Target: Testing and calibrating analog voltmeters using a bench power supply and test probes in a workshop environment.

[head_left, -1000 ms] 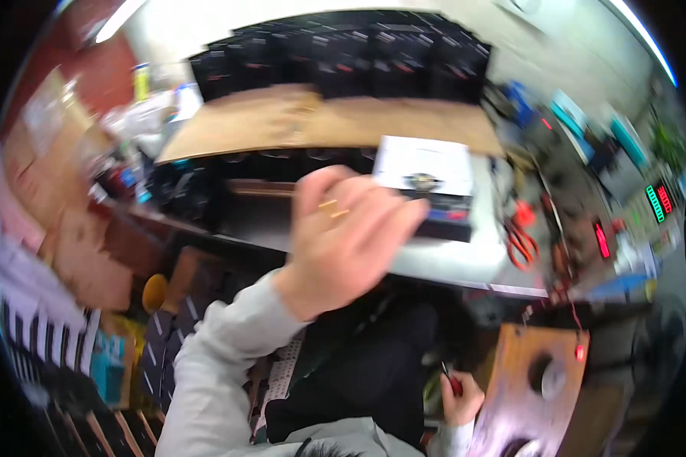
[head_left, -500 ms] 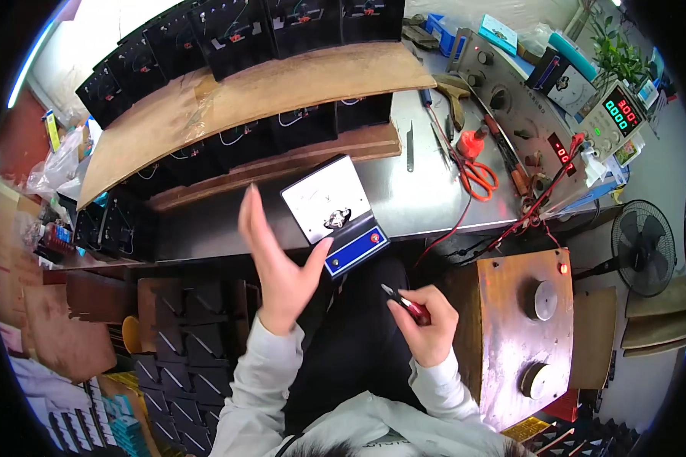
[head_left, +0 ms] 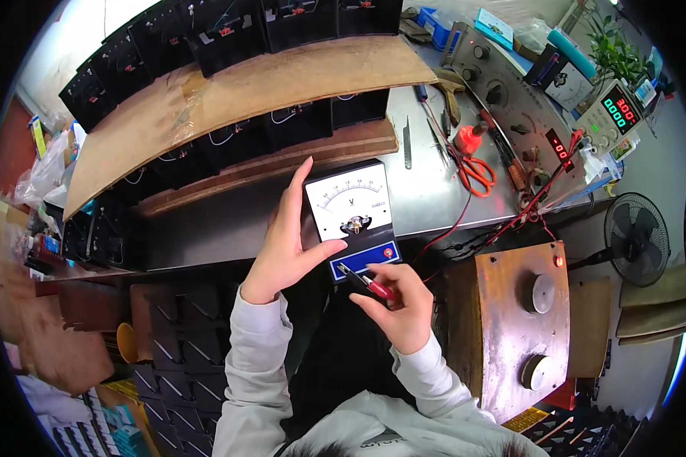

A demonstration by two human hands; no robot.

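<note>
A black voltmeter (head_left: 348, 199) with a white dial and a blue lower strip rests against the bench's front edge. My left hand (head_left: 282, 247) is closed on its left side, the thumb lying across the front and the fingers along the edge. In my right hand (head_left: 405, 308) are red and black crocodile clips (head_left: 379, 288), pinched between thumb and fingers. Their metal tips point up-left at the blue strip, close to its left end; whether they touch it I cannot tell. A red terminal (head_left: 389, 253) shows at the strip's right end.
A wooden board (head_left: 282, 72) holds black meter housings (head_left: 229, 34), with more beneath. To the right lie tweezers (head_left: 407, 145), orange scissors (head_left: 478, 177) and a red bottle (head_left: 469, 140). A metal-faced box (head_left: 522, 327) with two knobs stands beside my right arm; a fan (head_left: 637, 238) is beyond.
My left hand has closed on the voltmeter's side, and the meter has turned more upright. My right hand has brought the clips up and left to its blue strip.
</note>
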